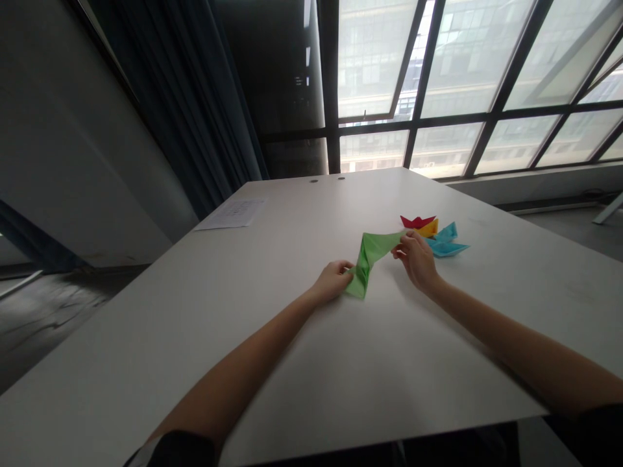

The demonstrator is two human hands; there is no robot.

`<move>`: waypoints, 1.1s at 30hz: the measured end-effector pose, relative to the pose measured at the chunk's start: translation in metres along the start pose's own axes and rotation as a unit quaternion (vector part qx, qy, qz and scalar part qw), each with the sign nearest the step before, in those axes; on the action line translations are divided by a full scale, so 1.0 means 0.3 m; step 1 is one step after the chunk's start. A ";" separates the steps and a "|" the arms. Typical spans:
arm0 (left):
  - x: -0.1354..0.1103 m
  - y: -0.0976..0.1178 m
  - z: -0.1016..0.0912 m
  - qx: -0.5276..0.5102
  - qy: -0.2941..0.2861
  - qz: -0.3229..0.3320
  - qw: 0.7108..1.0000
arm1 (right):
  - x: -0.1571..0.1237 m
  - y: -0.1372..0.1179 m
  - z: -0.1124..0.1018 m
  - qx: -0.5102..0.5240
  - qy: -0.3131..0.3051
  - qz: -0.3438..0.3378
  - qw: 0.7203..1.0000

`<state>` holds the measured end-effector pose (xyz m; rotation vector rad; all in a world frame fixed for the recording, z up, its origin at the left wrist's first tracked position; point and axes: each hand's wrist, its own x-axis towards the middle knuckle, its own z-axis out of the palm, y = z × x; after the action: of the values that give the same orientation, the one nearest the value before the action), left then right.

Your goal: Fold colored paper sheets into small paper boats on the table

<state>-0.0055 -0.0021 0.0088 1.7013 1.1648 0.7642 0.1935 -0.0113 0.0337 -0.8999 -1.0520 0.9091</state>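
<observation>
A light green sheet of folding paper [372, 253], creased and twisted at its middle, stretches between my two hands above the white table. My left hand [335, 280] pinches its lower left end. Its upper right end is gripped between the thumb and fingers of my right hand [415, 258]. Just beyond the right hand sit folded paper boats: a red one [417, 222], a yellow one [428, 228] and light blue folded paper [445, 245], close together and partly overlapping in view.
The white table [292, 363] spans most of the view. A printed sheet [232, 214] lies at its far left edge. Two round holes show near the far edge. Beyond are a dark blue curtain [180, 97] and framed windows [467, 71], one tilted outward.
</observation>
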 end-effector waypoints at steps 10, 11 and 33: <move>-0.012 0.055 0.003 -0.123 0.015 -0.062 0.990 | -0.002 0.019 -0.010 0.024 -0.014 0.107 0.994; -0.013 0.057 0.005 -0.128 0.020 -0.065 0.990 | -0.009 0.021 -0.006 0.006 -0.041 0.109 0.993; -0.024 0.095 0.019 -0.123 0.001 -0.007 0.992 | -0.056 0.035 0.037 -0.064 -0.124 0.084 0.987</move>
<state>0.0075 -0.0147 0.0327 1.4860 1.0373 0.8632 0.1772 -0.0213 0.0216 -1.0115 -1.2730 1.1255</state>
